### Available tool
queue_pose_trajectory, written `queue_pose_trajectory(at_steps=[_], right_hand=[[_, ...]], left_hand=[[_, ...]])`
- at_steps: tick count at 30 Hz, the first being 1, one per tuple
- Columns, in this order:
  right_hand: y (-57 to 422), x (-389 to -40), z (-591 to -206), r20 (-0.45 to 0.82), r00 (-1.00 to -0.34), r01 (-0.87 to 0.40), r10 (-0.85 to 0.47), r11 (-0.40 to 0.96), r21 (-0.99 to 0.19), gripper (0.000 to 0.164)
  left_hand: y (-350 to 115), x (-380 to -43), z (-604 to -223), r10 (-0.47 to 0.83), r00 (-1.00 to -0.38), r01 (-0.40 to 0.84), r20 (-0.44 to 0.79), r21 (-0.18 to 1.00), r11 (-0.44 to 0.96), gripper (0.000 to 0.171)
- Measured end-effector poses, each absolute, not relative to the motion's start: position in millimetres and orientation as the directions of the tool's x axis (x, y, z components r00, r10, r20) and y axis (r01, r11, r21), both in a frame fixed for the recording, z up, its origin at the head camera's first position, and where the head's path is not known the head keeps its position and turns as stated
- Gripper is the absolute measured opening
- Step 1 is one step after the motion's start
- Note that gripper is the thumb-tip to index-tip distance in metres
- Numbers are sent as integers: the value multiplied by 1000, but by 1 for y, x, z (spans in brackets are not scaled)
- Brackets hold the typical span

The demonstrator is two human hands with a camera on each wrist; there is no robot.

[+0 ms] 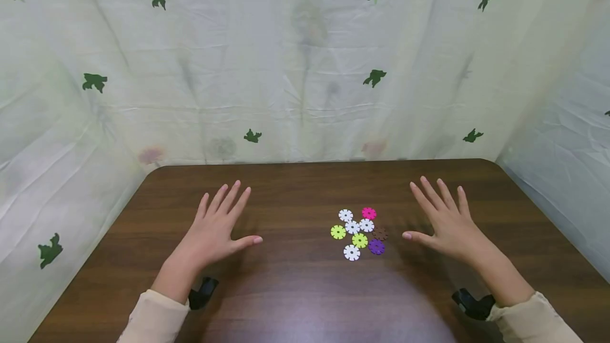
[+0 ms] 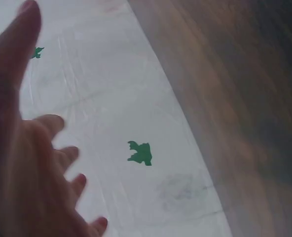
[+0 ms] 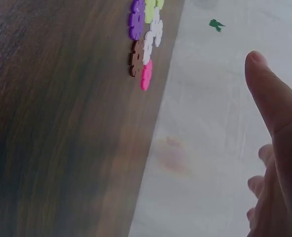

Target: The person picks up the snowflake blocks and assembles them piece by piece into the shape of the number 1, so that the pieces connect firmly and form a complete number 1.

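Several flat notched plastic discs lie in a loose cluster on the brown table, right of the middle. Among them are a pink disc [image 1: 369, 213], a brown disc [image 1: 380, 233], a purple disc [image 1: 376, 246], a yellow-green disc [image 1: 338, 232] and a white disc [image 1: 351, 252]. My right hand [image 1: 445, 224], fingers spread, is held just right of the cluster and touches none of it. On the far side, my left hand [image 1: 214, 232] is spread as well, well left of the discs. Both hands hold nothing. The brown disc [image 3: 137, 58] shows edge-on in the right wrist view.
The wooden table [image 1: 286, 290] has rounded far corners. A pale curtain [image 1: 267, 68] with green leaf shapes hangs behind it and along both sides. Each wrist carries a black camera, the left camera [image 1: 203, 293] and the right camera [image 1: 473, 305].
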State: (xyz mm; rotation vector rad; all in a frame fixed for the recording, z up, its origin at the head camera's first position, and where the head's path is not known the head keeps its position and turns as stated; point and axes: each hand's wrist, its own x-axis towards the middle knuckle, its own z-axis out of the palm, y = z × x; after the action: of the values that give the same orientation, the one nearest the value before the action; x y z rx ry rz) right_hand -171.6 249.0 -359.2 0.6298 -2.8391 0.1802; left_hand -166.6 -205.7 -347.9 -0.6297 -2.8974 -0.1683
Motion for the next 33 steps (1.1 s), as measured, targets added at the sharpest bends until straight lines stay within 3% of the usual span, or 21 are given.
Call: queue_pose_trajectory(at_steps=[6,13,23,33], right_hand=[[247,-176,-361,281,-865,-472,-415,863,-180,93],[243,-185,-370,334,-842,-528,-424,773,-351,85],[235,-187,-388,251,-886,-464,-391,717,-520,74],[229,-189,-409,264,-886,-457,-382,624,-634,58]], left_hand=[[-205,-173,-353,469,-832,517,298,108,849,100],[-198,-180,-365,448,-785,578,427,247,778,103],[-174,-173,-375,363,-846,529,390,533,661,100],[-149,-165,-381,342,-872,488,349,659,572,97]])
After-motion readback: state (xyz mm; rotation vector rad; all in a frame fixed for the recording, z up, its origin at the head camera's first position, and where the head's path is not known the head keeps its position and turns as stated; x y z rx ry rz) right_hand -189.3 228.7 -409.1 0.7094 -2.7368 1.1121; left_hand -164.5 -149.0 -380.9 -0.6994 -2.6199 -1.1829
